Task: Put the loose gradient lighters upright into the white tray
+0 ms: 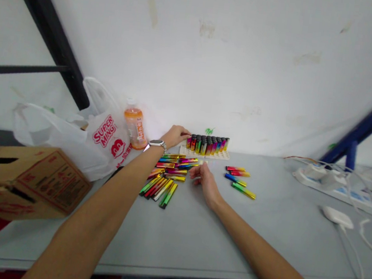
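- I see a pale grey tabletop [195,231] pushed against a stained white wall, with dark and blue frame bars at either side.
- At the back of the table stands a white slotted tray [204,153] packed with upright, black-capped, rainbow-coloured metallic lighters [207,145].
- My left hand [175,135], a silver wristwatch [157,144] on its wrist, reaches to the tray's left end; its fingertips touch the leftmost upright lighter, fingers loosely curled, and I cannot tell whether they actually pinch it.
- My right hand [205,181] rests on the table just in front of the tray, fingers bent inward and partly together; something small may sit at the fingertips, but it is too blurred for me to say.
- Between the two hands lies a loose heap of slim, rainbow-coloured metallic lighter sleeves [168,173], fanned out flat.
- To the right of my right hand lie four more of these sleeves [240,181], set apart from the heap.
- Left of the tray stands an orange plastic drink bottle [135,128], beside a white plastic shopping bag with red lettering [107,141].
- A brown cardboard box [21,178] sits on the far left edge.
- A white power strip [330,182] and white cables lie on the far right.
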`<action>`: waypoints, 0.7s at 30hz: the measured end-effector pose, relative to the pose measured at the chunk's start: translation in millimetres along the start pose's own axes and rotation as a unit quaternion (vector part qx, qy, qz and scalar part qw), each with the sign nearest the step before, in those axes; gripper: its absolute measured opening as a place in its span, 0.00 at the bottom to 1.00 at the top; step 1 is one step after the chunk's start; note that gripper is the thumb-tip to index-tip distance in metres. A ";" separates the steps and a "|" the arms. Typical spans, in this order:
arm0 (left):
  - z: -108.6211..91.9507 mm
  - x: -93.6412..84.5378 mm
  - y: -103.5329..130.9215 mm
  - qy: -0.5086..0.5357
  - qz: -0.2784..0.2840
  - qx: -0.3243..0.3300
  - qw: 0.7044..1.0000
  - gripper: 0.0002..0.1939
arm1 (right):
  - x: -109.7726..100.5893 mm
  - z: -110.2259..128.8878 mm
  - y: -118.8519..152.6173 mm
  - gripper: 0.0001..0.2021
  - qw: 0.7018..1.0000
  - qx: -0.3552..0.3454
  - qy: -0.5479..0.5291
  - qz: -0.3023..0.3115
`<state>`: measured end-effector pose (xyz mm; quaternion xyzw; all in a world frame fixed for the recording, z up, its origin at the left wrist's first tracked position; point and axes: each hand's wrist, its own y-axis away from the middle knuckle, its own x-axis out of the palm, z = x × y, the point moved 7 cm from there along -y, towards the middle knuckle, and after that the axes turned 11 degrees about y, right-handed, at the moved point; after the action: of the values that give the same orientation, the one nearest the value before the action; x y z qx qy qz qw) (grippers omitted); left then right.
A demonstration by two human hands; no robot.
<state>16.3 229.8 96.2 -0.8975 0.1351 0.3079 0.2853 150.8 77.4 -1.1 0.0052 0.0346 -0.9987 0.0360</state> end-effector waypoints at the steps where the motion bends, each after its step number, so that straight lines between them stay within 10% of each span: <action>1: 0.0 -1.6 0.6 -0.005 -0.003 0.006 1.000 0.09 | 0.0 0.2 0.1 0.33 1.000 0.000 0.002 -0.001; 21: 6.0 6.9 -22.8 -0.053 0.104 0.027 0.993 0.09 | -1.3 -2.3 -1.7 0.34 1.000 0.004 0.014 0.013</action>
<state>28.3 251.2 97.8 -0.8531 0.2204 0.3794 0.2823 152.0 79.4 -3.3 0.0199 0.0309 -0.9981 0.0488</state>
